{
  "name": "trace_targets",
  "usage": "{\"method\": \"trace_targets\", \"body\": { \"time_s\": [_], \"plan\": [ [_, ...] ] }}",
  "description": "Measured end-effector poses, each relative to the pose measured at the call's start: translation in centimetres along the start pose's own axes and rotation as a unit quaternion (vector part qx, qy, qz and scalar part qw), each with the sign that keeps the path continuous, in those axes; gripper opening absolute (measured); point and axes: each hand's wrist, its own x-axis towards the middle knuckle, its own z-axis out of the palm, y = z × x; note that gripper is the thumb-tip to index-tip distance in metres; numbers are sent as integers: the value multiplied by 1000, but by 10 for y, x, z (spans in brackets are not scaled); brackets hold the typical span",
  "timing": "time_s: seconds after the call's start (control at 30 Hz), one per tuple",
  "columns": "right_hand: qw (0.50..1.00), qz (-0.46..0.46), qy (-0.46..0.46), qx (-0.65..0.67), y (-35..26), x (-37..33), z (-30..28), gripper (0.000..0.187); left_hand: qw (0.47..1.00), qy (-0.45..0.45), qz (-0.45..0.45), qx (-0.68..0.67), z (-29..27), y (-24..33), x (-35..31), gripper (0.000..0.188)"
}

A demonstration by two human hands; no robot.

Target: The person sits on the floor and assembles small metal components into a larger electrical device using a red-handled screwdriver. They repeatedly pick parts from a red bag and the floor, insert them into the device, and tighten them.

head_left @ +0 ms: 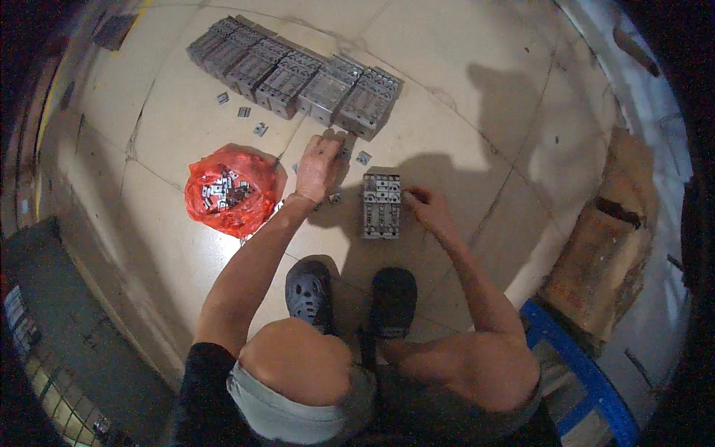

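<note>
A grey block-shaped electrical unit [382, 207], with rows of screw terminals, stands on the tiles in front of my feet. Close by its right side is my right hand [430, 211], fingers curled together; whether they pinch something small or just touch the block is hidden. My left hand [319, 170] reaches forward over the floor among small grey metal pieces, fingers bent down and drawn together. What its fingertips hold, if anything, cannot be made out. One loose metal piece [363, 158] lies between that hand and the block; another piece [260, 129] lies farther left.
A row of similar grey units [279, 78] stretches across the far floor. To the left sits a red plastic bag [216, 216] full of small metal parts. Flattened cardboard [596, 253] and a blue frame [573, 357] are at the right. My shoes [309, 290] stand near the block.
</note>
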Motion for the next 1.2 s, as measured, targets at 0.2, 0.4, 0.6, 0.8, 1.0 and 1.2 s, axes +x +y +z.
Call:
{"method": "trace_targets", "body": {
  "time_s": [0.2,0.4,0.6,0.8,1.0,1.2],
  "plan": [
    [999,-43,-2,1,6,-2,-11,33,997,49,-50,-35,3,5,4,40],
    [999,23,10,45,7,-8,-12,33,645,7,-429,-633,-22,22,-2,22],
    [1000,-13,20,11,3,-6,-7,34,464,38,-466,-753,-28,29,-13,34],
    [991,31,13,132,-12,-11,-13,37,456,35,-465,-758,-22,27,-22,31],
    [989,43,27,142,-36,-22,-33,34,865,-62,-318,-385,7,43,-24,18],
    [985,-58,40,155,-54,-22,-45,22,977,-66,-77,-188,19,54,-30,27]
  ]
}}
